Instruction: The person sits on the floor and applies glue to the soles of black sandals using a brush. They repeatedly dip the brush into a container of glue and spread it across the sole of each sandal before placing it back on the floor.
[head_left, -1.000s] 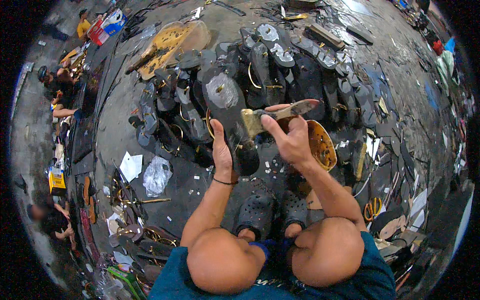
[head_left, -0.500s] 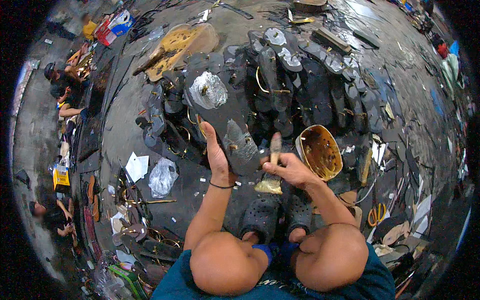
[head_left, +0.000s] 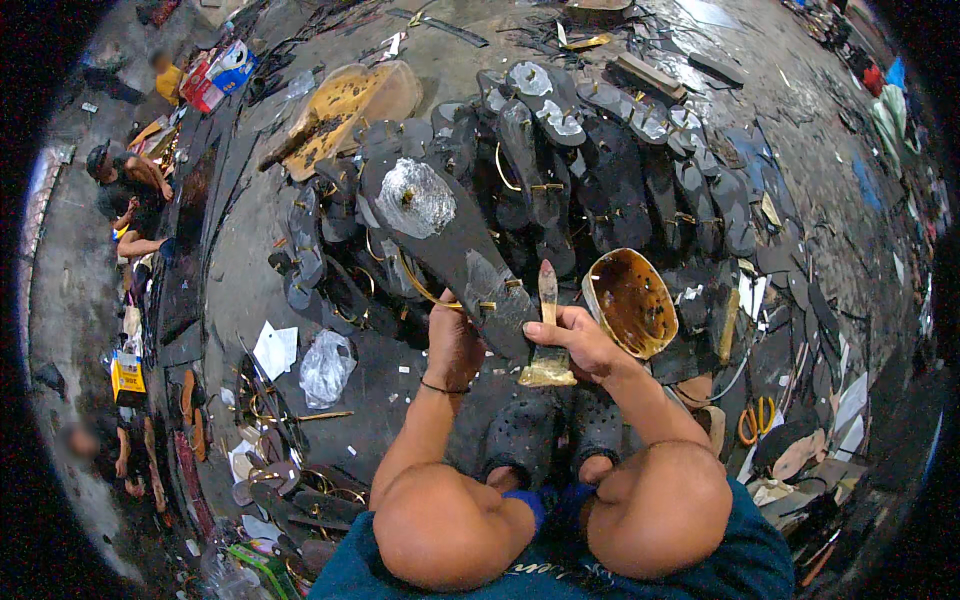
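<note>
Grasping a dark sandal (head_left: 455, 255) in the left hand (head_left: 455, 345), by the edge near the heel, with most of the fingers hidden; holding it tilted, broad end away from the body, out beyond the dark clogs (head_left: 522, 432) and in front of the crowded sandals (head_left: 515, 140) on the floor; gripping a paintbrush (head_left: 548, 300) in the right hand (head_left: 585, 342), with the thumb across the handle and the bristles pointing back toward the body, just below the heel end and seemingly clear of it; already coated, judging by the shine, around the small gold fitting at the broad end; apparently coated toward the heel too, though more thinly; matt along the middle, and so probably bare there; impossible to tell whether complete; among the sandals behind, glossy in patches on several and plain on others, so seemingly part-way through the lot; near the right hand, streaked brown inside and apparently in use as the coating's source, a pale-rimmed bowl (head_left: 600, 318).
</note>
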